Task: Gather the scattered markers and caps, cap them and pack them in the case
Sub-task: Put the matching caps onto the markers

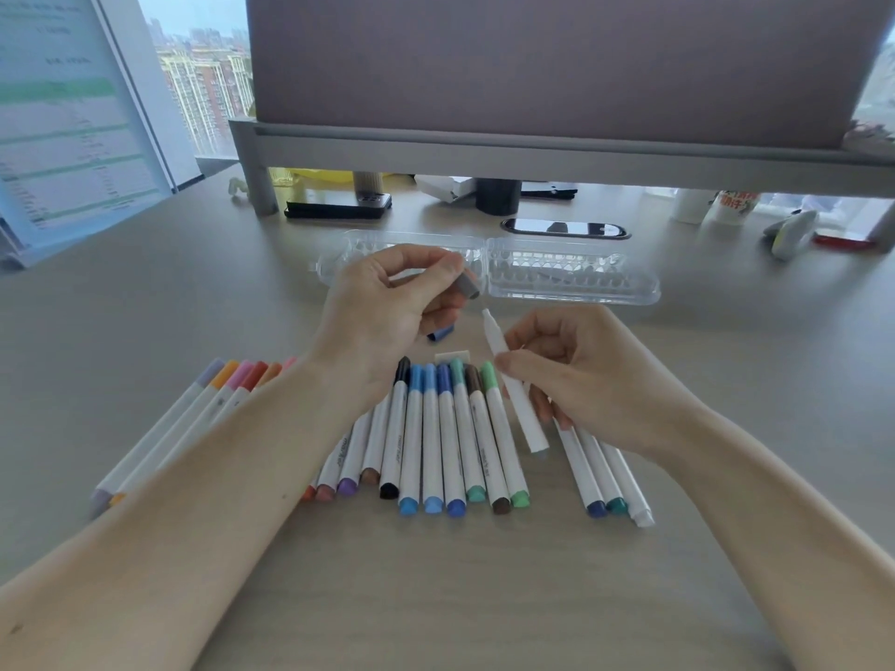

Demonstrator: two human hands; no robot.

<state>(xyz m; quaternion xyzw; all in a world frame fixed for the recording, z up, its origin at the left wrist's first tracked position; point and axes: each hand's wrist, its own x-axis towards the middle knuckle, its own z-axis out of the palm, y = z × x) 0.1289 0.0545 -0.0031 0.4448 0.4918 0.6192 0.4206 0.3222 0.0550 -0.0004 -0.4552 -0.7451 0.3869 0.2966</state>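
Your left hand (382, 307) pinches grey cap (469, 286); your right hand (581, 375) grips uncapped white marker (524, 414), tip near cap, not touching. Clear case (571, 276) lies open behind.

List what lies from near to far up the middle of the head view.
Row of capped markers → grey cap pinched in left hand → open clear case → grey monitor riser.
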